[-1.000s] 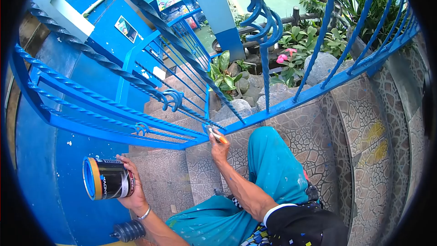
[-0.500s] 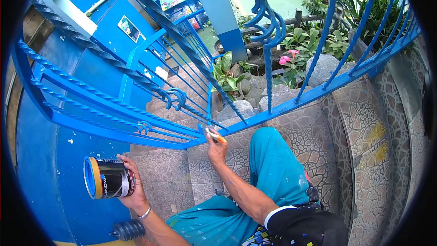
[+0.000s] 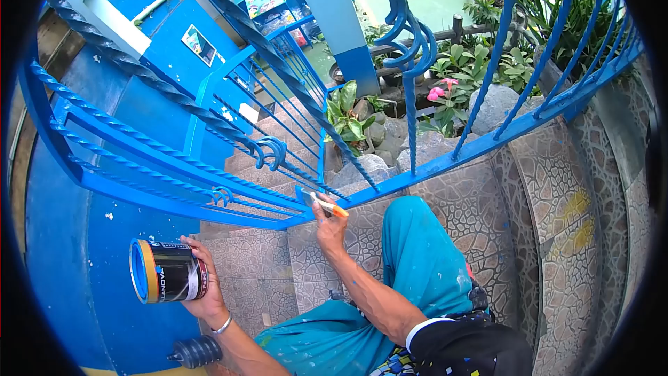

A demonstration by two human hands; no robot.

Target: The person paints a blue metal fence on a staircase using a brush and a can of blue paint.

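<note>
Head view, single entry.

Hidden or unclear:
- Bristles of paintbrush (image 3: pixel 323 204) hard to tell from blue railing (image 3: pixel 174 167) behind; contact with the rail not determinable.
- Palm of left hand (image 3: pixel 207 291) concealed behind paint can (image 3: pixel 165 271); label lettering only partly legible.
- Black ribbed object (image 3: pixel 197 351) beside the left forearm, kind not determinable.
- Corners lost to dark lens surround; torso cut off at bottom edge.

Edges and open room:
- Right hand (image 3: pixel 331 228) raised just under the corner where the lower rail bars meet.
- Tiled steps (image 3: pixel 257 271) bare below and between the two hands; hands well apart.
- Teal-trousered knee (image 3: pixel 417 251) close beside the right forearm.
- Blue wall (image 3: pixel 62 257) just left of the can.
- Leafy plants (image 3: pixel 348 115) and rocks (image 3: pixel 487 104) beyond the bars, well clear of both hands.

Orientation and grip:
- Paintbrush pinched in the right hand, thumb and curled fingers closed tight on the orange handle. Long axis running upper left to lower right, close to level; bristle end upper left at the rail corner, handle end lower right.
- Paint can gripped from behind by the left hand, fingers wrapped round its wall. Tipped on its side, long axis roughly level; open mouth with yellow rim turned left, blue inside.
- Silver bracelet (image 3: pixel 221 325) on the left wrist.
</note>
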